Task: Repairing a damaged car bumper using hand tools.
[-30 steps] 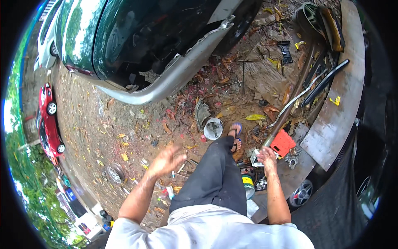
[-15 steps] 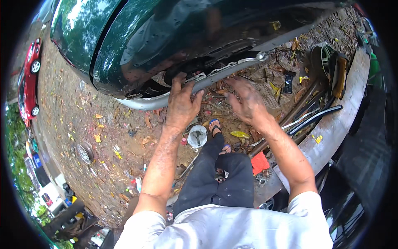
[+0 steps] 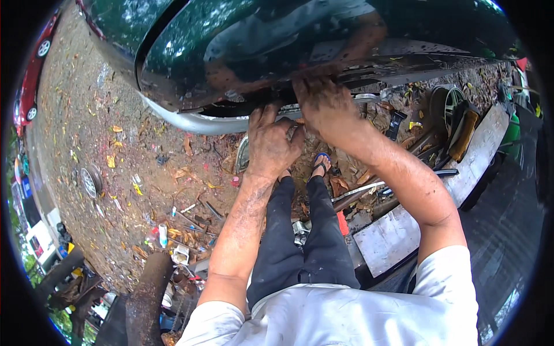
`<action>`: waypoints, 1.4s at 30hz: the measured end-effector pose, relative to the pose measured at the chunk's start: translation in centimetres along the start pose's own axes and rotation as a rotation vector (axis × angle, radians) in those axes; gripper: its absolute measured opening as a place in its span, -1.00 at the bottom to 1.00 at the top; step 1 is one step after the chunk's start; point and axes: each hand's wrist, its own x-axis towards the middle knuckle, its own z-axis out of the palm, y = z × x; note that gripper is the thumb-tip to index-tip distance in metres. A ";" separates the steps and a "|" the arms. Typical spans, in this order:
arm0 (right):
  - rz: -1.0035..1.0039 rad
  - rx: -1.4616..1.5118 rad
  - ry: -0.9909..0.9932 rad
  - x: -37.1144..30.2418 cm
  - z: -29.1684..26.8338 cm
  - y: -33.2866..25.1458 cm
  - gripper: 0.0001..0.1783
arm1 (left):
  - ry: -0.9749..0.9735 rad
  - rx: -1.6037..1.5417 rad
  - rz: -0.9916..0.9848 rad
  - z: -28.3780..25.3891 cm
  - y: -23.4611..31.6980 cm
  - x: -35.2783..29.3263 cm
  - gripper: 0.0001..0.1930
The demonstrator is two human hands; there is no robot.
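Note:
A dark green car body panel [image 3: 259, 49] with a glossy surface spans the top, and a silver trim strip [image 3: 202, 126] runs along its lower edge. My left hand [image 3: 271, 144] touches the strip with its fingertips, its thumb stretched out to the side. Just right of it, my right hand [image 3: 326, 106] reaches up to the dark gap under the green panel. Motion smears its fingers, and their tips are lost in shadow, so whether they grip anything is unclear. Behind my left wrist a pale round container [image 3: 242, 154] is partly hidden.
Leaf-strewn dirt surrounds my sandalled feet [image 3: 322, 165]. To the right lie a grey board [image 3: 389, 239], long strips and a wheel rim [image 3: 453, 101]. Another wheel [image 3: 90, 181] lies at left, near a log [image 3: 149, 294]. A red car [image 3: 30, 86] stands at far left.
My right hand has moved from the open ground below the strip up to the panel's lower edge. My left hand stays by the strip. The whole view has shifted with my head.

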 end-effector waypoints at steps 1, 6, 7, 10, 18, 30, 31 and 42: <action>0.007 -0.010 -0.067 0.3 0.0 0.2 -0.53 | -0.009 -0.015 -0.003 0.2 0.1 -0.1 -0.84; 0.017 -0.026 0.003 0.9 0.6 0.2 -0.71 | 0.017 -0.003 -0.001 0.1 0.1 -0.5 -0.84; 0.041 -0.004 0.014 0.7 0.5 0.0 -0.72 | 0.023 -0.026 0.012 0.1 0.0 -0.4 -0.83; 0.094 0.056 -0.080 0.7 -0.3 -0.5 -0.61 | 0.042 -0.008 0.026 0.1 -0.2 -0.3 -0.82; 0.040 -0.016 -0.005 0.3 -0.1 -0.2 -0.68 | 0.050 -0.002 0.026 -0.6 -0.4 -0.4 -0.78; 0.047 0.013 -0.033 -0.1 0.1 0.0 -0.61 | 0.275 -0.033 0.068 -0.4 0.2 1.2 -0.64; 0.055 0.028 -0.042 -0.2 0.1 0.0 -0.62 | 0.318 0.120 0.161 -0.6 0.5 1.9 -0.57; 0.088 0.077 0.049 -0.6 0.7 -0.6 -0.60 | 0.153 -0.054 -0.012 2.1 -0.8 3.6 -0.57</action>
